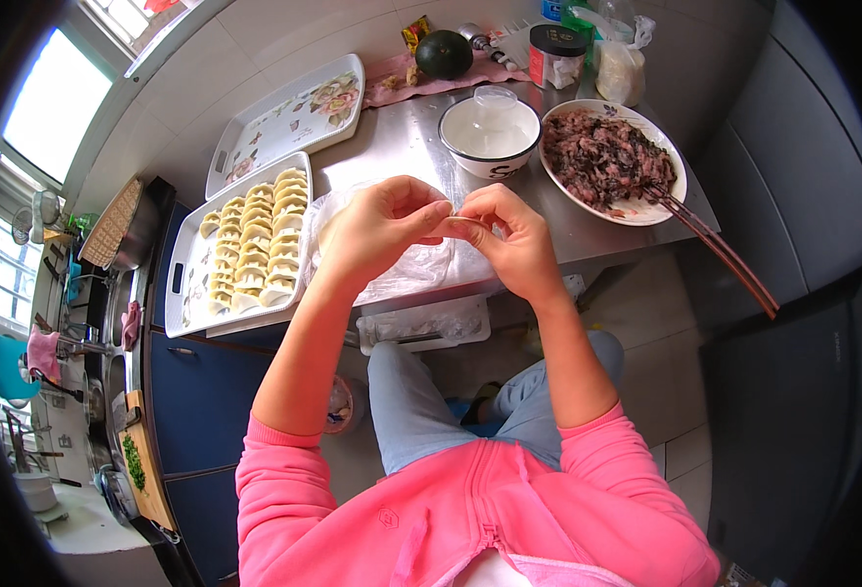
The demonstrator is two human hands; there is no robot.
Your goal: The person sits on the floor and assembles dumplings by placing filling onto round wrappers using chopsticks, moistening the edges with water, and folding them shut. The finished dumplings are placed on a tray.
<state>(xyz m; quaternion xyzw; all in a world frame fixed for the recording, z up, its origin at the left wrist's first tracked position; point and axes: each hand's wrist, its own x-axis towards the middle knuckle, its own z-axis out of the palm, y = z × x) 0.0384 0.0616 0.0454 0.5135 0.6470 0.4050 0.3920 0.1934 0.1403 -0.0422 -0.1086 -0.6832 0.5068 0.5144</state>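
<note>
My left hand [391, 224] and my right hand [508, 231] meet over the front of the steel table, pinching a dumpling wrapper [468, 219] between their fingertips; my fingers hide most of it, and whether it holds filling I cannot tell. Beneath and behind my left hand lies a clear plastic bag [431, 268]. Rows of folded dumplings [253, 242] fill much of a white floral tray [178, 293] to the left. Beyond my right hand stands a white enamel bowl [468, 150] with a small clear cup in it. A bowl of minced meat filling [607, 158] with chopsticks [724, 253] is at the right.
A second floral tray [284, 132] rests at the back left. Along the wall are a dark green squash [443, 55], a black-lidded jar [557, 59] and a tied bag [621, 73]. The chopsticks jut past the table's right edge. Sinks and a cutting board [153, 469] are far left.
</note>
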